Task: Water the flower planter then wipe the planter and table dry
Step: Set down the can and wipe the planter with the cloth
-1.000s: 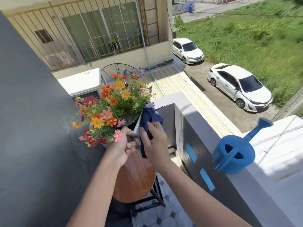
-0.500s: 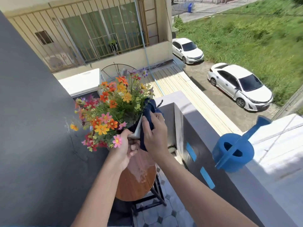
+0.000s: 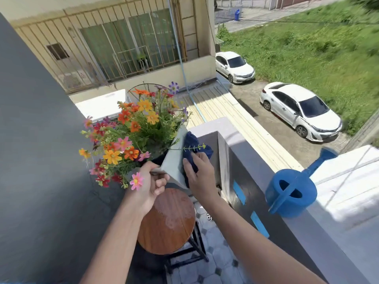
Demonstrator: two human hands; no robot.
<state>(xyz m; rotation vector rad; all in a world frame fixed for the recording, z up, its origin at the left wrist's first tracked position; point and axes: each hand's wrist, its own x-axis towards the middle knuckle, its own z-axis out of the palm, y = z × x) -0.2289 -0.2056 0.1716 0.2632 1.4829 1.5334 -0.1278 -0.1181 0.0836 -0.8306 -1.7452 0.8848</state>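
A grey planter [image 3: 174, 160] full of orange, red and pink flowers [image 3: 131, 136] is lifted off the round wooden table [image 3: 166, 222] and tilted to the left. My left hand [image 3: 150, 185] grips its near corner. My right hand [image 3: 198, 175] presses a dark blue cloth [image 3: 191, 146] flat against the planter's right side wall. The table top below shows wet patches. The blue watering can [image 3: 291, 193] stands on the balcony ledge to the right, apart from both hands.
A dark grey wall [image 3: 41, 160] closes the left side. The balcony parapet [image 3: 246, 160] with blue tape strips runs along the right. Tiled floor [image 3: 215, 263] lies under the table's black legs. Cars and grass lie far below.
The planter has tipped further left, so its grey side wall now faces me. My right hand with the cloth has slid along that wall. The left hand keeps its grip.
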